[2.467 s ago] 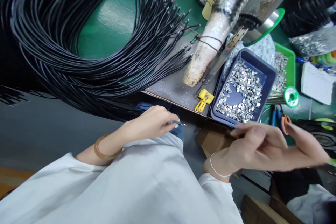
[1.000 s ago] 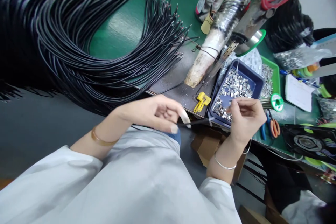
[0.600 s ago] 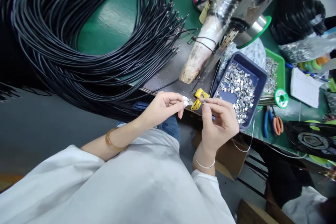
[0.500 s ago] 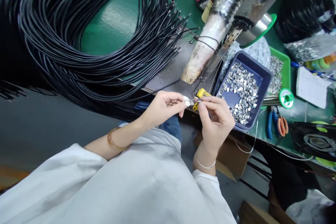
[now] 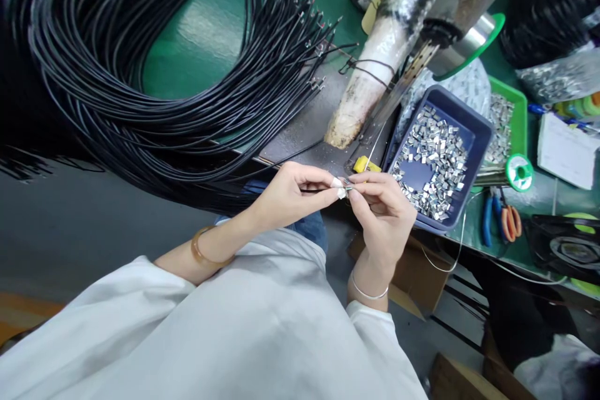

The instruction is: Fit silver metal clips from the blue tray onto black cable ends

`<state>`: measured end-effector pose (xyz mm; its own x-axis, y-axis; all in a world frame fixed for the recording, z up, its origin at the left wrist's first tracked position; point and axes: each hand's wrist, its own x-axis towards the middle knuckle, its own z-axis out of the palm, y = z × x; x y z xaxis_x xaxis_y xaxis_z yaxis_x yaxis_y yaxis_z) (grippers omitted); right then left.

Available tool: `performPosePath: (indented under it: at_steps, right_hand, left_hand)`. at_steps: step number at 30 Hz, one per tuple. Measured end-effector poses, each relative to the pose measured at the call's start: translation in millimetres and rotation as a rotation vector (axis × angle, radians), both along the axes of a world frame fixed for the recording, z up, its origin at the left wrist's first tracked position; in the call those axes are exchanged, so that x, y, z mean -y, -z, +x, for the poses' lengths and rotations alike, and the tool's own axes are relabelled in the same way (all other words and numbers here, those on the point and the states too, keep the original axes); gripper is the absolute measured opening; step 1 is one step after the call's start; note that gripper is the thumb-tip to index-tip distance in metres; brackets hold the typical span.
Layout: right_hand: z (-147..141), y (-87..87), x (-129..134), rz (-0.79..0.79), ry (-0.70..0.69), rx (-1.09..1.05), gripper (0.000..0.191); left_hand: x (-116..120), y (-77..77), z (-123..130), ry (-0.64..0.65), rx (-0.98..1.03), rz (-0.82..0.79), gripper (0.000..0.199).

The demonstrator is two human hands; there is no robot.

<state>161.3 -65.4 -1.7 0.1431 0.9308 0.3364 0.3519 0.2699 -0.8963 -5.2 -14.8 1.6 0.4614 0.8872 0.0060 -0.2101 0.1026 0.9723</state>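
My left hand (image 5: 300,190) is closed in a pinch, white wraps on its thumb and fingertip. A thin dark length that looks like a black cable (image 5: 313,187) shows between its fingers. My right hand (image 5: 382,203) pinches a small silvery metal piece (image 5: 347,185) at the left fingertips, and the two hands meet there. Fingers hide most of the contact. Just right of the hands is a dark blue tray (image 5: 475,131) holding many small metal shells (image 5: 438,156). Behind the fingertips lies a yellow tool or holder (image 5: 366,165), partly covered.
A large bundle of black cables (image 5: 187,119) lies left on the green table (image 5: 201,31). A wrapped tube (image 5: 356,94) slants down ahead of my hands. Rightward are a green tray (image 5: 519,115), a solder spool (image 5: 519,172), pliers (image 5: 501,215) and a white pad (image 5: 566,150).
My fingertips have come together, the right hand moving slightly left onto the left hand's tip. More of the yellow item is covered. The view has shifted slightly.
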Motion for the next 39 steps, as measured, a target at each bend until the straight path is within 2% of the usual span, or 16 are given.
performPosePath:
  at_steps: [3,8,12,14,17,21,25,27,31,33,35,37,39]
  right_hand:
    - [2,-1.3,1,0.054,0.003,0.105,0.013]
    - [6,-8.9,5,0.168,-0.007,0.473,0.020]
    - [3,-10.8,9,0.181,0.021,0.556,0.023]
    - [-1,-9.7,11,0.181,0.078,0.447,0.022]
    - [-8,-6.7,11,0.134,0.127,0.138,0.017]
    - [-13,-2.8,10,0.044,0.057,-0.160,0.009]
    - [-9,0.5,6,-0.011,-0.003,-0.283,0.006]
    - [-5,2.2,3,-0.048,-0.063,-0.338,0.003]
    - [0,2.3,1,-0.109,-0.162,-0.381,0.012]
    - [-3,0.2,5,-0.071,-0.100,-0.282,0.008]
    - [-10,-2.0,9,0.034,0.026,-0.087,0.005]
    - [-16,-2.8,13,0.173,0.143,0.142,0.014]
    - [-19,-2.1,15,0.270,0.190,0.288,0.020]
  left_hand:
    - [-1,0.2,-3,-0.004,-0.116,0.145,0.012]
    - [-1,3.2,-7,-0.034,-0.342,0.514,0.018]
    - [4,8.7,-5,-0.142,-0.468,0.809,0.018]
    - [7,10.1,-3,-0.211,-0.413,0.847,0.014]
    - [10,8.3,-1,-0.242,-0.285,0.781,0.010]
    - [12,2.8,-1,-0.207,-0.187,0.680,0.011]
    - [11,2.4,-3,-0.206,-0.146,0.637,0.009]
    - [10,4.5,-4,-0.191,-0.134,0.678,0.008]
    - [8,7.2,-7,-0.112,-0.116,0.766,0.010]
    - [9,5.2,-8,-0.055,-0.104,0.621,0.015]
    - [10,1.5,-8,0.059,-0.052,0.298,0.024]
    - [10,-2.1,-7,0.188,0.033,-0.046,0.031]
    - [10,-4.0,-7,0.248,0.111,-0.245,0.034]
